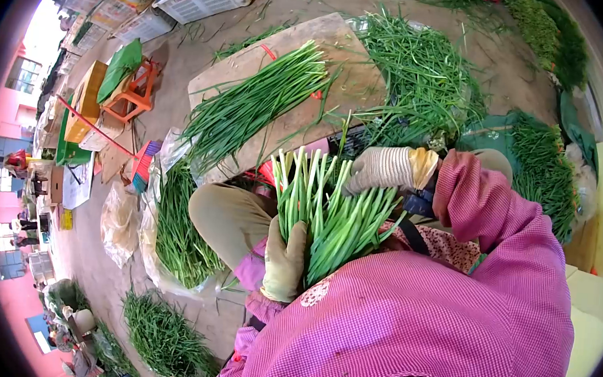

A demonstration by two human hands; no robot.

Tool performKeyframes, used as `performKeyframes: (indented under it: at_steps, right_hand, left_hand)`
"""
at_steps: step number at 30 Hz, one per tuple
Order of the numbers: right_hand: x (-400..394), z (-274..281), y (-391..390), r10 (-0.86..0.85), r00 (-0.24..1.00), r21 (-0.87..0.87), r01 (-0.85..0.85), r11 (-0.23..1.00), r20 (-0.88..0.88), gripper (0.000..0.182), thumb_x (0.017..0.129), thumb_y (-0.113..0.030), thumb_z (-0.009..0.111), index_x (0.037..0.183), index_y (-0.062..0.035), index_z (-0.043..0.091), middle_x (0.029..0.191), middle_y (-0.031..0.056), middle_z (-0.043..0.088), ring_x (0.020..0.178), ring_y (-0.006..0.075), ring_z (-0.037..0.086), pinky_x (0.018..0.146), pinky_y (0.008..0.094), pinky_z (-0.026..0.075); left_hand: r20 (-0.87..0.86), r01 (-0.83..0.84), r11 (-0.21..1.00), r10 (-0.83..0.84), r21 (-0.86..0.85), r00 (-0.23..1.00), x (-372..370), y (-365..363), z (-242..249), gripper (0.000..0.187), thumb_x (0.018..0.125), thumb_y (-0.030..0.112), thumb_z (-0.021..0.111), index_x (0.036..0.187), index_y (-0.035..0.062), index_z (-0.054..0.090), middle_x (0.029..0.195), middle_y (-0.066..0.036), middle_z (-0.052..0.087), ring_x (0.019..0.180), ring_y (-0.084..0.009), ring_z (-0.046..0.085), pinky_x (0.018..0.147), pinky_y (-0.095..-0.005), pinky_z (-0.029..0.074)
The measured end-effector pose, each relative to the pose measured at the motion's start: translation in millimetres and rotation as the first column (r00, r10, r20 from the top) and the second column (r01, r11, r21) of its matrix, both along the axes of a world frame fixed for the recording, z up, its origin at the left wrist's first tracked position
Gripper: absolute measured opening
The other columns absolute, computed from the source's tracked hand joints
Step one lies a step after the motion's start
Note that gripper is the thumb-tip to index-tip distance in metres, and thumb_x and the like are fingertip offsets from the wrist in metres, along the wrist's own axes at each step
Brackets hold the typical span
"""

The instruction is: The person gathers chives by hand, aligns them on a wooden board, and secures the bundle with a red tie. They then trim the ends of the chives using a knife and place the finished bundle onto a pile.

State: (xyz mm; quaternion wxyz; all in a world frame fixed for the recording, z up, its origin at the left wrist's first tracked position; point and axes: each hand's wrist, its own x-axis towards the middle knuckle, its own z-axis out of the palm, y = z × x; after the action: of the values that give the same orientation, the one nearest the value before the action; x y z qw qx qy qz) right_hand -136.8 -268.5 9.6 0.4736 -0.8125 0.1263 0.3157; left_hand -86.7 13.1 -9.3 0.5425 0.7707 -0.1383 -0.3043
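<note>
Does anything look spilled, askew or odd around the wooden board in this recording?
Yes, slightly: loose green blades lie strewn on the floor beside and beyond the wooden board, outside the heaps, so they look spilled. A few strays also lie beside the bundle on the board. The held bunch looks orderly.

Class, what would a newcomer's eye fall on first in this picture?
First, the bright pink top filling the lower right. Then, near the centre, green stalks with the gloved left hand and right hand on them. Beyond them, a heap of greens lies across a board.
</note>
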Motion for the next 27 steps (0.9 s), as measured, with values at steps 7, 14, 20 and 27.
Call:
performKeyframes:
  at_steps: [7,14,20,27]
  right_hand:
    - [-20,9,1,-0.274,0.961,0.399,0.268,0.877,-0.043,0.042,0.085,-0.039,0.068,0.111,-0.006,0.07,0.09,0.0034,0.07,0.083,0.0148,0.062,0.076,0.0333,0.05]
    - [-18,1,-7,-0.272,0.954,0.272,0.23,0.934,0.127,0.034,0.085,-0.03,0.063,0.11,-0.0075,0.069,0.096,0.0049,0.07,0.081,0.0174,0.062,0.074,0.0309,0.05]
    - [-7,-7,-108,0.154,0.585,-0.543,0.578,0.609,0.796,0.02,0.09,-0.015,0.053,0.104,-0.0086,0.066,0.099,0.0128,0.067,0.1,0.0291,0.063,0.088,0.0359,0.05]
    - [-36,69,-199,-0.171,0.449,-0.456,0.89,-0.001,0.877,0.032,0.092,-0.032,0.052,0.114,-0.0113,0.063,0.108,0.0173,0.064,0.097,0.0325,0.062,0.086,0.0373,0.05]
  left_hand:
    - [-0.135,-0.031,0.988,0.01,-0.153,0.991,1,1,-16,0.031,0.098,0.017,0.049,0.122,-0.0028,0.053,0.099,-0.012,0.062,0.085,-0.0192,0.056,0.079,-0.0297,0.047]
    - [-0.133,-0.02,0.983,-0.005,-0.184,0.991,1,1,-19,0.029,0.1,0.018,0.048,0.121,-0.0019,0.054,0.103,-0.009,0.061,0.087,-0.0162,0.055,0.081,-0.0293,0.046]
    - [-0.193,-0.076,0.982,0.042,-0.172,0.98,-1,2,-11,0.031,0.101,0.021,0.047,0.122,-0.0012,0.054,0.106,-0.008,0.061,0.089,-0.016,0.056,0.081,-0.0296,0.047]
    - [-0.207,-0.057,0.988,0.027,-0.14,0.978,4,5,-19,0.036,0.102,0.026,0.044,0.122,-0.0018,0.054,0.107,-0.01,0.063,0.091,-0.0167,0.06,0.083,-0.0294,0.048]
